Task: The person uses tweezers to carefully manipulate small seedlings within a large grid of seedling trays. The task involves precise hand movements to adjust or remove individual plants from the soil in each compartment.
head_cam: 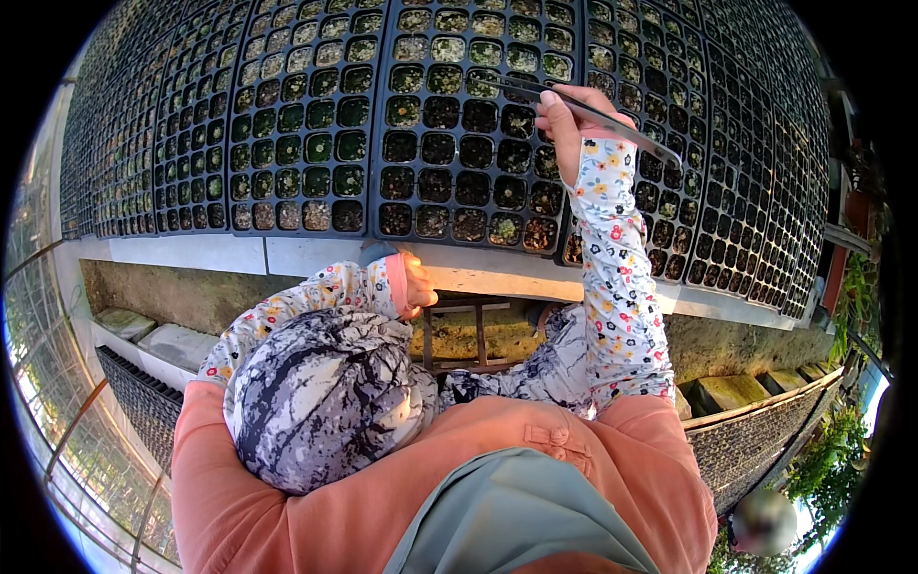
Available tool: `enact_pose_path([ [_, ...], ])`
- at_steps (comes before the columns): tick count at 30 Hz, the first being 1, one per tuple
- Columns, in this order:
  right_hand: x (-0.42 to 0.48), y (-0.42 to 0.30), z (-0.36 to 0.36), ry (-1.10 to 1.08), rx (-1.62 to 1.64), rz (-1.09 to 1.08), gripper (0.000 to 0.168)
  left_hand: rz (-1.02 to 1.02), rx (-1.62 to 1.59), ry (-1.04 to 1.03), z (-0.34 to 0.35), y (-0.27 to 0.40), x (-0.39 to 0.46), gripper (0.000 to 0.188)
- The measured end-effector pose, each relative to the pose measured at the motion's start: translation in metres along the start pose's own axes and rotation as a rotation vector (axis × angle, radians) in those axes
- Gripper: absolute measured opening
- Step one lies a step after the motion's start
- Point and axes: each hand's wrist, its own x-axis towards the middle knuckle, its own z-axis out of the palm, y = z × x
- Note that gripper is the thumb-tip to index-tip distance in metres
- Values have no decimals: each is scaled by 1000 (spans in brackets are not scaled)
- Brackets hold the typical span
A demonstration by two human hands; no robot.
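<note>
My right hand (563, 129) holds a pair of long metal tweezers (595, 113) over the dark plastic cell tray (376, 129) before me. The tips point left, above a cell in the upper part of the tray; whether they touch or grip anything is too small to tell. Dark soil fills many cells, and pale or green specks, perhaps small plants, show in several. My left hand (417, 285) is curled near the table edge, by my bent knee. A blue-grey rounded object (377, 252) is partly hidden beside its wrist; the hand's inside is hidden.
More cell trays (301, 115) stand side by side across the pale bench (186, 253). Below its edge is a metal frame (480, 333). Behind me, dark trays (760, 434) line another ledge. Green plants (825, 452) grow at the right, and wire mesh (86, 430) runs along the left.
</note>
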Motion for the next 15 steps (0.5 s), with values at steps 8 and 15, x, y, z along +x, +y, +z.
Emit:
enact_pose_path([
  [8,-2,-5,-7,79,-166,-91,29,15,40,-66,3,-3,1,21],
  [15,-5,-3,4,112,-250,-277,27,1,31,-43,3,-2,1,23],
])
